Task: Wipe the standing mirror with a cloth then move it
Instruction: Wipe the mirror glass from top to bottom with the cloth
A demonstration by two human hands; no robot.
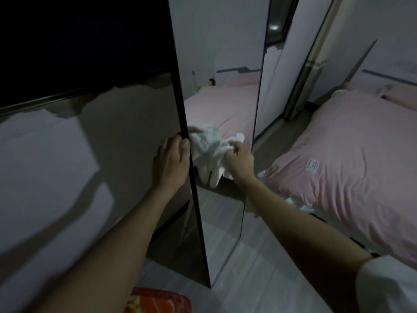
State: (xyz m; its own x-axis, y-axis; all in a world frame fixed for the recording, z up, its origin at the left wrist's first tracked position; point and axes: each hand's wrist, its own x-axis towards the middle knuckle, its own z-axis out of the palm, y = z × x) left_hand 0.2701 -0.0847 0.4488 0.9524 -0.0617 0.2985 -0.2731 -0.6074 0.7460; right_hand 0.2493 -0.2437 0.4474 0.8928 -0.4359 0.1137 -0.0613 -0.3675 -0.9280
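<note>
head view: a tall standing mirror [225, 105] is seen upright on the floor [259, 267] beside a pink bed [349, 154]. its dark frame edge is gripped by the left hand [171, 163], fingers curled round it. a white cloth [209, 150] is pinched against the glass by the right hand [240, 157]. wiping is likely best done with the frame held steady and even, overlapping strokes.

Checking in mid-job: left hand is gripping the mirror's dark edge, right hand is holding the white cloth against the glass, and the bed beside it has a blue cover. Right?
Not quite. The bed has a pink cover, not blue, as the head view shows. The rest stands: the left hand grips the dark edge of the mirror, and the right hand holds the white cloth against the glass.
</note>
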